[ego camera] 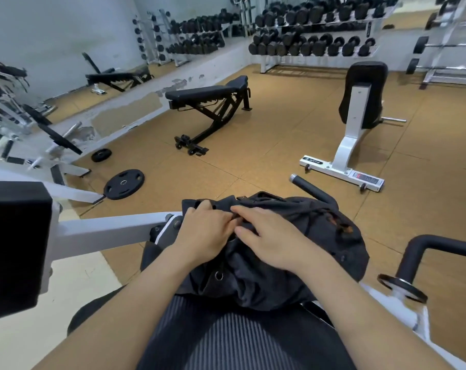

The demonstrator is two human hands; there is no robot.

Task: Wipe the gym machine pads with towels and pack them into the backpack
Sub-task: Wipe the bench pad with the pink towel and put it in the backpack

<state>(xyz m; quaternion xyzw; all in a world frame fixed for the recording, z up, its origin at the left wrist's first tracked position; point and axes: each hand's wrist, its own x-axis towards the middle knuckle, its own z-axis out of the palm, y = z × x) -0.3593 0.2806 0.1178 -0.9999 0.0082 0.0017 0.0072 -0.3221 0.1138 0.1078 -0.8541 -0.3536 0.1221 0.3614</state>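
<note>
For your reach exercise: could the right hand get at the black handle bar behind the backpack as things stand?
Probably yes. The right hand rests on the backpack, and the handle bar juts up just beyond it with nothing between.

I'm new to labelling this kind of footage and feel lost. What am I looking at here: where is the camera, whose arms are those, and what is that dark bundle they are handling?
There is one picture, taken by a wide-angle camera worn on a person's head, looking forward and down. The two bare arms are that person's own. They appear to sit at a gym machine with a white frame and a black pad on the left. The dark bundle is a black fabric backpack in front of them. The left hand grips a fold of its fabric near the top; the right hand lies on it, fingers at the same spot. No towel is visible. Beyond are a black bench, weight plates on the floor, and dumbbell racks.
</note>
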